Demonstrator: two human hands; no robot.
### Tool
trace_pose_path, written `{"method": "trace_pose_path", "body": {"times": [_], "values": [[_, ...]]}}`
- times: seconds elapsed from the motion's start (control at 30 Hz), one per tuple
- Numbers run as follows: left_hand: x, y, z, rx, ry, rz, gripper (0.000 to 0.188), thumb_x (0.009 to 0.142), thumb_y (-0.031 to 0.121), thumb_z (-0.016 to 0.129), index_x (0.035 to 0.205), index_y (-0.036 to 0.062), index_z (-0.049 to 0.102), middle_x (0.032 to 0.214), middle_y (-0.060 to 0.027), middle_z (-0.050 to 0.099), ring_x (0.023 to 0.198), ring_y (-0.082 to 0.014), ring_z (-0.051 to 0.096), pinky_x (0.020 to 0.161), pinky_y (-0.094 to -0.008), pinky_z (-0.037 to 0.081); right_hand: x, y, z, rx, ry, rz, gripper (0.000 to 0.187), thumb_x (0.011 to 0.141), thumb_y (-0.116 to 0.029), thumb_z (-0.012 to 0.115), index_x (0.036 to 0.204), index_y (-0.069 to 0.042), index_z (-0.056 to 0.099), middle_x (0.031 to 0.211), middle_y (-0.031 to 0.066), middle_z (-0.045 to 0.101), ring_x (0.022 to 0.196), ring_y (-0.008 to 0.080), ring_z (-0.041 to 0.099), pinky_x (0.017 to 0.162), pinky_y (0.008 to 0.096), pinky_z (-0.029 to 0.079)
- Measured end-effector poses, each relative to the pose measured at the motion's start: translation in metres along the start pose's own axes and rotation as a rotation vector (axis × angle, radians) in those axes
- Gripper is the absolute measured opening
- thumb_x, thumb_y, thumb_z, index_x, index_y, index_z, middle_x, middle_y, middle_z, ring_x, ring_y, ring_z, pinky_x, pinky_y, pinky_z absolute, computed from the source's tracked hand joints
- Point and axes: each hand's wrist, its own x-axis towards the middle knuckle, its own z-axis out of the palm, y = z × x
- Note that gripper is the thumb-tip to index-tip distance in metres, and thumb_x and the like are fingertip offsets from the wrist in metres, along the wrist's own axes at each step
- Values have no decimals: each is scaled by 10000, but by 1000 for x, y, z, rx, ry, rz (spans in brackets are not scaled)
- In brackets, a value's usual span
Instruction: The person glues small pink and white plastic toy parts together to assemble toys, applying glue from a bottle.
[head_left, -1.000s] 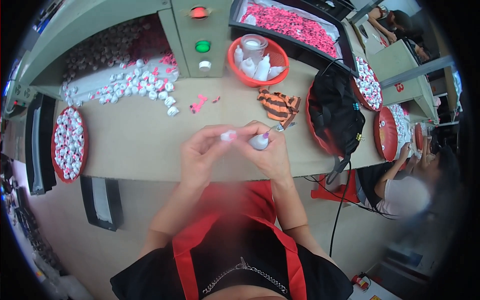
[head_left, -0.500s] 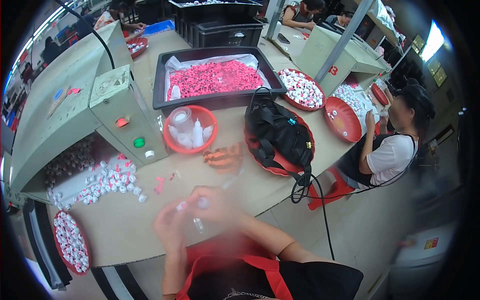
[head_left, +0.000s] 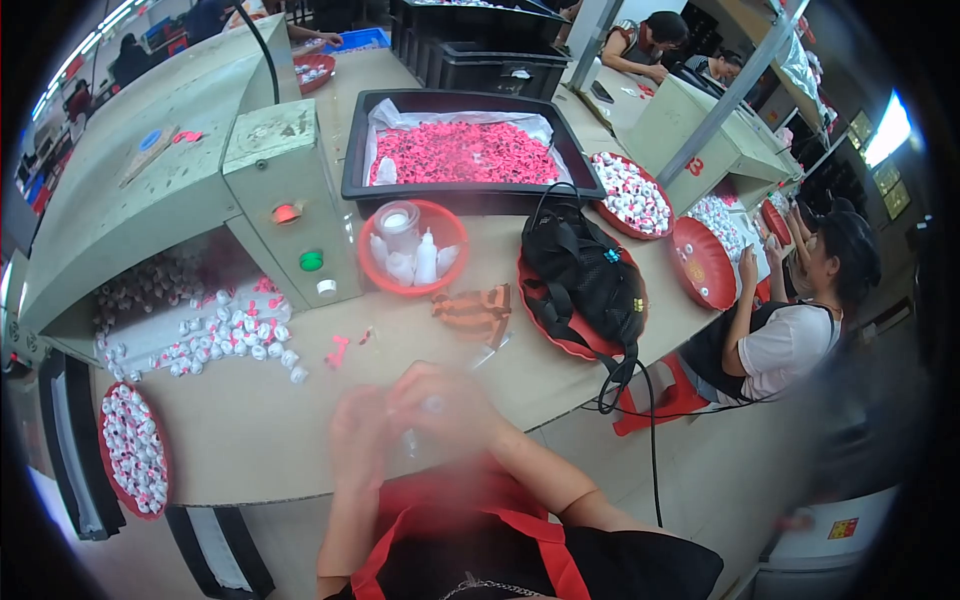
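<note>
Both hands meet over the near edge of the worktable [head_left: 265,440], and blur covers much of them. The right hand [head_left: 447,408] is closed around a pale squeeze bottle [head_left: 433,404], of which only a round part shows. The left hand [head_left: 358,428] is just beside it, with bent fingers; I cannot tell whether it grasps something.

Beyond the hands, a few pink pieces [head_left: 338,352] lie on the table, and to their right is an orange-and-brown striped cloth [head_left: 475,313]. Farther stands a red-orange plastic basket [head_left: 413,287] holding white bottles and a clear jar. At left, white balls with pink parts [head_left: 235,337] spread out from the opening of a pale green machine [head_left: 275,175]. At right, a black bag [head_left: 580,275] rests in a red dish [head_left: 572,345].
</note>
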Motion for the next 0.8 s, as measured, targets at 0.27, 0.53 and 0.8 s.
{"method": "trace_pose_path", "body": {"times": [0.27,0.53,0.8], "values": [[-12,1,-6,453,-2,366,149,780,-56,595,913,-29,533,768,-121,621,613,-157,622,542,-208,507,-4,0,17,656,15,353,133,793,-15,640,908,23,584,841,68,578,748,131,591,633,243,493],[-14,4,-2,429,34,389,133,792,-38,597,908,-28,534,782,-128,627,617,-164,628,538,-211,505,-3,-2,29,742,61,423,99,817,-13,610,901,30,578,832,58,562,689,112,590,583,219,506],[-16,10,-2,483,78,386,125,781,-39,610,891,-44,551,761,-121,618,638,-154,597,569,-249,486,0,-2,35,668,80,549,86,803,13,615,881,31,583,835,64,558,678,114,586,569,208,495]]}}
